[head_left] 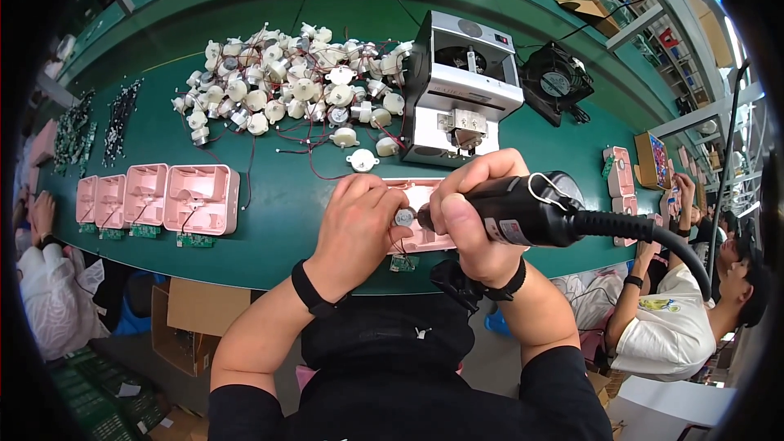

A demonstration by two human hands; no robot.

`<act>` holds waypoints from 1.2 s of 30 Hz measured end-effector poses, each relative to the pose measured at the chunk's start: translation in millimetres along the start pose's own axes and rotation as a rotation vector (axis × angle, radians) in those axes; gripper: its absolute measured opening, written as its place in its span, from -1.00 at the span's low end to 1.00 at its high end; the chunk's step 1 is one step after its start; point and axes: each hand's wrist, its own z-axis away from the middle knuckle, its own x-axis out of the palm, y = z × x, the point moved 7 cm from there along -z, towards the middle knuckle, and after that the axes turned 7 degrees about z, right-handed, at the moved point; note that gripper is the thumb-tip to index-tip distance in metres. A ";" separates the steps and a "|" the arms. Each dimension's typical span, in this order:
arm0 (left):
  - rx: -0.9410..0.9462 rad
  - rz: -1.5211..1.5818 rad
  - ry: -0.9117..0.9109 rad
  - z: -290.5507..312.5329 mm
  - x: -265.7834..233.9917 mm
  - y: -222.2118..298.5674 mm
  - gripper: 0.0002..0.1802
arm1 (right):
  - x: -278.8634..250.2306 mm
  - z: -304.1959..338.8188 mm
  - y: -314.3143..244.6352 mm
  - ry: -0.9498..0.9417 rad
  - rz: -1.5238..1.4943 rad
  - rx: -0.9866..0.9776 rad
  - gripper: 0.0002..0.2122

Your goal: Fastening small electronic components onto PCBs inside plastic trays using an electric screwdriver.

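My right hand point(478, 220) is wrapped around a black corded electric screwdriver point(531, 208), held nearly level with its tip pointing left. Below my hands a pink plastic housing point(420, 243) lies on the green table, partly covered by them. The fingers of my left hand point(357, 224) close around a small round silver motor point(403, 217) inside it. The screwdriver tip reaches close to that motor; whether it touches a screw is hidden. At the housing's near edge sits a small green circuit board point(403, 263).
A heap of white-capped motors point(302, 86) with wires spreads over the back. A silver-and-black screw feeder point(461, 90) stands behind my hands, a black fan point(557, 82) beside it. Several pink housings point(200, 200) line the left. Co-workers sit at both ends, one in a white shirt point(670, 318).
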 end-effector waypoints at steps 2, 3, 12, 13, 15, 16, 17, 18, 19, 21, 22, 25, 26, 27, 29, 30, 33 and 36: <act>-0.011 0.009 -0.005 -0.2 0.4 -0.5 -0.57 | -0.5 0.3 -1.2 0.002 0.024 -0.028 -0.77; -0.005 0.008 -0.004 -0.1 -0.7 0.6 -0.57 | -1.5 0.9 -4.2 0.004 0.026 -0.033 -0.77; -0.141 0.185 0.080 21.8 -26.8 -13.3 -0.46 | -62.2 -18.7 -58.4 0.183 0.005 -0.208 -0.81; -0.233 0.239 0.089 32.0 -25.7 -20.6 -0.40 | -67.8 -24.4 -60.9 0.215 0.035 -0.235 -0.81; -0.319 0.294 0.097 43.0 -19.9 -26.1 -0.34 | -73.4 -37.1 -59.1 0.243 0.065 -0.241 -0.82; -0.341 0.304 0.078 47.0 -15.4 -26.8 -0.28 | -75.4 -43.2 -57.7 0.263 0.089 -0.240 -0.83; -0.365 0.312 0.062 50.9 -12.5 -28.1 -0.22 | -76.1 -48.5 -56.1 0.281 0.109 -0.239 -0.83; -0.390 0.319 0.047 53.0 -10.5 -29.6 -0.16 | -75.6 -52.6 -54.7 0.280 0.107 -0.241 -0.83; -0.390 0.316 0.049 53.0 -10.4 -29.3 -0.16 | -75.3 -56.1 -52.6 0.284 0.123 -0.232 -0.84; -0.375 0.325 0.027 51.2 -8.9 -27.2 -0.10 | -74.2 -63.5 -48.4 0.291 0.155 -0.216 -0.86; -0.368 0.330 0.015 50.1 -8.4 -26.0 -0.07 | -74.8 -67.0 -46.0 0.290 0.153 -0.219 -0.86; -0.403 0.357 -0.030 48.0 -7.0 -27.7 -0.03 | -76.9 -75.0 -35.7 0.284 0.207 -0.179 -0.87; -0.425 0.371 -0.052 48.6 -6.0 -29.3 -0.01 | -74.6 -75.2 -36.3 0.278 0.204 -0.176 -0.87; -0.431 0.370 -0.048 47.9 -7.5 -30.2 -0.01 | -72.9 -74.2 -35.0 0.270 0.184 -0.132 -0.87; -0.401 0.389 -0.069 43.1 -9.8 -29.4 0.01 | -65.7 -69.7 -34.1 0.252 0.145 -0.041 -0.87; -0.393 0.401 -0.075 41.8 -9.2 -28.4 0.03 | -60.9 -63.8 -36.3 0.238 0.142 -0.031 -0.87; -0.390 0.387 -0.130 33.0 -9.6 -28.8 0.06 | -39.8 -37.1 -39.4 0.157 -0.103 -0.004 -0.85; -0.362 0.373 -0.155 31.1 -7.7 -32.0 0.08 | -12.3 -17.3 -37.8 0.076 -0.140 0.024 -0.78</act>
